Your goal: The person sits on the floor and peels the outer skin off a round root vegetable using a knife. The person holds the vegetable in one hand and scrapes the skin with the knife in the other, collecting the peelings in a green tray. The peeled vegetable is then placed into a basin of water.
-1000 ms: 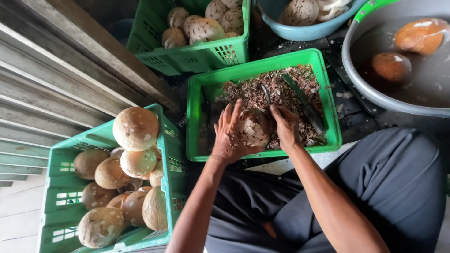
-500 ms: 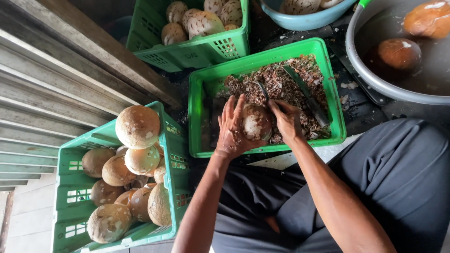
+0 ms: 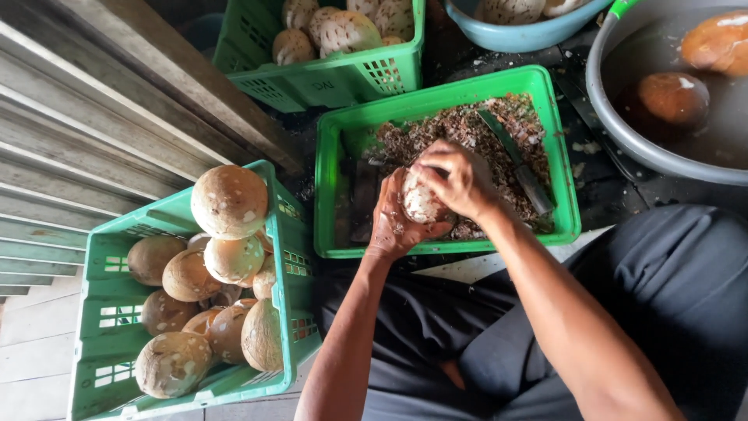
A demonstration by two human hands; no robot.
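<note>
tray w/ husk bits | crate w/ coconuts

Peeled coconut largely covered by the right hand and cupped by the left hand; whether a tool sits in the right hand cannot be told. Far crate, blue bowl and grey basin cut off by the frame edges. Lower coconuts in the near crate partly hidden by upper ones.
</note>
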